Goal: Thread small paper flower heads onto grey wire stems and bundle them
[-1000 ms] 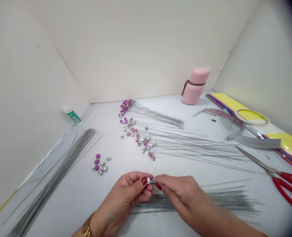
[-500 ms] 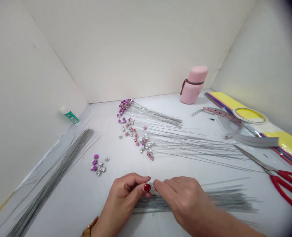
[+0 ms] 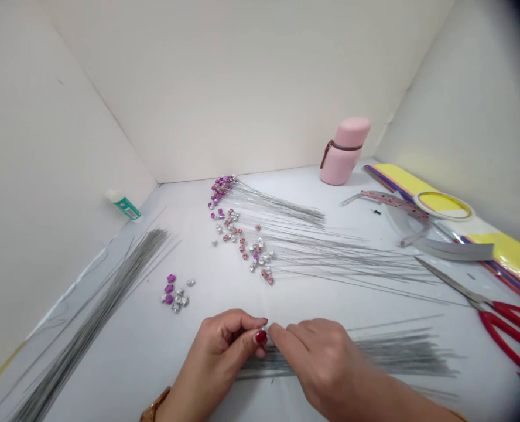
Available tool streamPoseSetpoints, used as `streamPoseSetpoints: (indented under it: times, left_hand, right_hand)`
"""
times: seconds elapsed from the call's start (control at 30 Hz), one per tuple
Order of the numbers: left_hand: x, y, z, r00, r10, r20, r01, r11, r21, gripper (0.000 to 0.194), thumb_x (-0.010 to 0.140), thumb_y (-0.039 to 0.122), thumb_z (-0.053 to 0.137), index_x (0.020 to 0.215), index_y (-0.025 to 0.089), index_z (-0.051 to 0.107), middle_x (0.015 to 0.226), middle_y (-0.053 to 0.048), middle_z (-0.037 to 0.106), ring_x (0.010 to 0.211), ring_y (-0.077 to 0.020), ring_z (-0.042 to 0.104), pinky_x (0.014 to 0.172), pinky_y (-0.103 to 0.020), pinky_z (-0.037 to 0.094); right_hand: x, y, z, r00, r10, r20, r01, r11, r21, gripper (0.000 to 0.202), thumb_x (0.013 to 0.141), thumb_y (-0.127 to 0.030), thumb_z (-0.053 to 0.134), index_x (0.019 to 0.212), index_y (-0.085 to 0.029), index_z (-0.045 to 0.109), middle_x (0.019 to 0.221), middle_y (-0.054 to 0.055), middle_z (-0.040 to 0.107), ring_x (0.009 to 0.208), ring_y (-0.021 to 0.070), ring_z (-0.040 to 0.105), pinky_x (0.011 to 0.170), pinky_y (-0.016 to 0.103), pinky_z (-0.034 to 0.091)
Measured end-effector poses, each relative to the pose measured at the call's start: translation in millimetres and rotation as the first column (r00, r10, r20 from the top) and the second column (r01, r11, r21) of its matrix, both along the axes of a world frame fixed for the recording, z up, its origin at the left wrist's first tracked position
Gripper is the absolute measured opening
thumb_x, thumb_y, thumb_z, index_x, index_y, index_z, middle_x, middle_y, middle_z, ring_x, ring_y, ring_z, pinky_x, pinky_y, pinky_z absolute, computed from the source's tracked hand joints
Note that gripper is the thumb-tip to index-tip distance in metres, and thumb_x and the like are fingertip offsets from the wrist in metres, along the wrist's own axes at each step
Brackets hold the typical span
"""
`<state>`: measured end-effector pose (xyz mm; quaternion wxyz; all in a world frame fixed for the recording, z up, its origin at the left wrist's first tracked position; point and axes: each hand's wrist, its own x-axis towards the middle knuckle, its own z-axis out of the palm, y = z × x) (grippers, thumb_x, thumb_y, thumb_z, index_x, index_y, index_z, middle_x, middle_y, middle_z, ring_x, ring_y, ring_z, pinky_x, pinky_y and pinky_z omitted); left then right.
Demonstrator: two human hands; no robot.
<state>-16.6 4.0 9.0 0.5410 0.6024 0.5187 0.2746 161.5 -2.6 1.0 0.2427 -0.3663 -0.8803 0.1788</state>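
Between the thumb and forefinger of my left hand (image 3: 231, 346) is a small silvery star bead (image 3: 263, 330), mostly covered by the fingertips. My right hand (image 3: 315, 354) is closed with its fingertips right beside the bead; what it pinches is hidden. Both hands are above a bundle of grey wires (image 3: 400, 353) lying on the table. Purple stars (image 3: 169, 289) and silver stars (image 3: 180, 300) lie loose to the left. Farther back are wires tipped with pink and silver stars (image 3: 260, 256) and a bunch tipped with purple stars (image 3: 222, 189).
Another wire bundle (image 3: 110, 293) lies at the left, near a glue stick (image 3: 127, 207). A pink bottle (image 3: 345, 152) stands at the back. Red-handled scissors (image 3: 483, 303), a yellow tape ring (image 3: 443, 206), curled ribbon (image 3: 457, 251) and coloured paper packs (image 3: 512, 258) are at the right.
My right hand has shifted slightly left, closer to my left fingertips. My left hand has barely moved, and the items on the table lie as before.
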Motion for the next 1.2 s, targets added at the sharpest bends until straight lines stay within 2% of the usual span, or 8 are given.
streamPoseSetpoints:
  times: [0.07, 0.23, 0.27, 0.33, 0.43, 0.53, 0.9, 1.2]
  left_hand:
    - [-1.1, -0.2, 2.0, 0.995, -0.063, -0.072, 0.074, 0.986, 0.150, 0.017, 0.081, 0.025, 0.051, 0.079, 0.016, 0.065, 0.067, -0.004, 0.064, 0.063, -0.0136, 0.059, 0.060, -0.021, 0.045]
    - [-4.1, -1.7, 10.1, 0.978, -0.165, -0.128, 0.201, 0.910, 0.362, 0.017, 0.082, 0.015, 0.048, 0.084, 0.017, 0.064, 0.074, -0.004, 0.066, 0.070, -0.0125, 0.059, 0.066, -0.020, 0.043]
    - [-3.8, -1.7, 10.6, 0.983, -0.146, -0.110, 0.176, 0.926, 0.335, 0.016, 0.081, 0.017, 0.049, 0.082, 0.017, 0.065, 0.073, -0.004, 0.066, 0.069, -0.0126, 0.059, 0.065, -0.020, 0.043]
    - [-1.7, -1.3, 10.0, 0.996, -0.079, -0.043, 0.086, 0.980, 0.181, 0.015, 0.080, 0.023, 0.052, 0.077, 0.016, 0.065, 0.067, -0.004, 0.064, 0.064, -0.0126, 0.058, 0.061, -0.020, 0.043]
    - [3.3, 0.4, 6.9, 0.990, 0.061, 0.129, -0.039, 0.985, -0.167, 0.017, 0.077, 0.030, 0.056, 0.074, 0.015, 0.064, 0.060, -0.001, 0.062, 0.058, -0.0107, 0.055, 0.057, -0.019, 0.043]
    - [6.3, 3.5, 4.6, 0.956, 0.176, 0.235, -0.097, 0.945, -0.312, 0.017, 0.075, 0.030, 0.059, 0.073, 0.013, 0.063, 0.060, 0.000, 0.060, 0.057, -0.0082, 0.053, 0.057, -0.017, 0.041]
    - [-1.8, 12.9, -4.4, 0.890, 0.405, 0.208, -0.380, 0.912, -0.152, 0.019, 0.072, 0.030, 0.061, 0.083, 0.015, 0.064, 0.067, 0.000, 0.062, 0.063, -0.0092, 0.054, 0.062, -0.017, 0.042]
    - [-1.8, 15.4, -3.7, 0.870, 0.448, 0.206, -0.418, 0.891, -0.176, 0.021, 0.071, 0.032, 0.062, 0.083, 0.015, 0.064, 0.068, 0.000, 0.062, 0.063, -0.0095, 0.055, 0.064, -0.019, 0.042]
  right_hand:
    - [-0.6, 2.5, 3.5, 0.993, -0.027, -0.115, -0.009, 0.953, -0.302, 0.026, 0.079, -0.010, 0.033, 0.078, -0.014, 0.059, 0.060, 0.003, 0.054, 0.053, 0.0129, 0.045, 0.053, 0.024, 0.033]
    - [-3.0, 8.3, 11.0, 0.890, -0.313, -0.331, -0.178, 0.429, -0.886, 0.022, 0.085, -0.027, 0.037, 0.075, -0.016, 0.053, 0.048, -0.007, 0.029, 0.042, 0.0077, 0.025, 0.040, 0.018, 0.023]
    - [-3.1, 8.1, 10.2, 0.896, -0.288, -0.337, -0.176, 0.467, -0.867, 0.023, 0.085, -0.027, 0.036, 0.077, -0.015, 0.053, 0.049, -0.007, 0.032, 0.043, 0.0079, 0.027, 0.041, 0.018, 0.024]
    - [-2.7, 6.7, 6.2, 0.943, -0.135, -0.303, -0.103, 0.748, -0.655, 0.024, 0.085, -0.021, 0.034, 0.078, -0.015, 0.055, 0.054, -0.003, 0.043, 0.048, 0.0096, 0.037, 0.048, 0.021, 0.030]
    - [-0.6, 5.6, -2.5, 0.999, 0.037, -0.037, -0.039, 0.999, -0.033, 0.026, 0.081, -0.007, 0.032, 0.080, -0.014, 0.057, 0.061, 0.002, 0.053, 0.053, 0.0136, 0.044, 0.052, 0.026, 0.030]
    - [3.2, 9.2, -8.0, 0.996, 0.015, 0.087, -0.034, 0.976, 0.215, 0.025, 0.083, -0.007, 0.033, 0.083, -0.015, 0.057, 0.057, 0.001, 0.053, 0.050, 0.0144, 0.044, 0.050, 0.027, 0.029]
    - [13.3, 29.5, 2.0, 0.983, -0.174, 0.058, 0.175, 0.985, -0.010, 0.014, 0.083, -0.013, 0.047, 0.089, -0.019, 0.058, 0.088, 0.004, 0.057, 0.085, 0.0163, 0.051, 0.071, 0.026, 0.040]
    - [15.8, 19.5, 9.4, 0.893, 0.041, 0.448, -0.088, 0.992, 0.085, 0.015, 0.075, -0.005, 0.053, 0.068, -0.018, 0.053, 0.069, 0.000, 0.056, 0.062, 0.0140, 0.050, 0.053, 0.025, 0.035]
